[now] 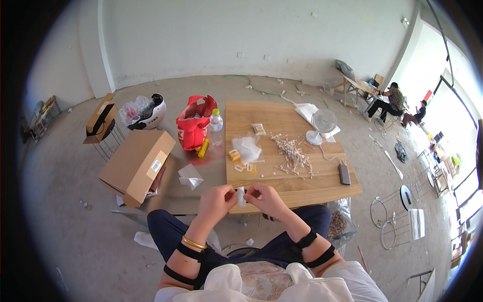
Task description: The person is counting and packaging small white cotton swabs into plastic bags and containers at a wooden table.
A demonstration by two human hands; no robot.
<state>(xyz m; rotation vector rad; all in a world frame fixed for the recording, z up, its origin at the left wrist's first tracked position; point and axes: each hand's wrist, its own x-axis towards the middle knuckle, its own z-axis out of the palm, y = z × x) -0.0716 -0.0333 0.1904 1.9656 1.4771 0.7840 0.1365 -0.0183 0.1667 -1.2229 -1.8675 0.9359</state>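
Both of my hands meet just over the near edge of the wooden table (322, 186). My left hand (216, 199) and my right hand (266, 198) pinch a small clear plastic bag (241, 196) between their fingertips. A heap of pale cotton-swab-like sticks (292, 153) lies farther out on the tabletop, to the right of my hands. A pile of clear bags (247, 147) and several small yellow packets (234, 155) sit near the table's middle.
A white desk fan (322, 125) and a dark phone-like slab (345, 174) sit on the table's right side. To the left are a red bag (193, 123), a water bottle (216, 123), a cardboard box (137, 165) and a helmet (151, 111). People sit at a far table (397, 103).
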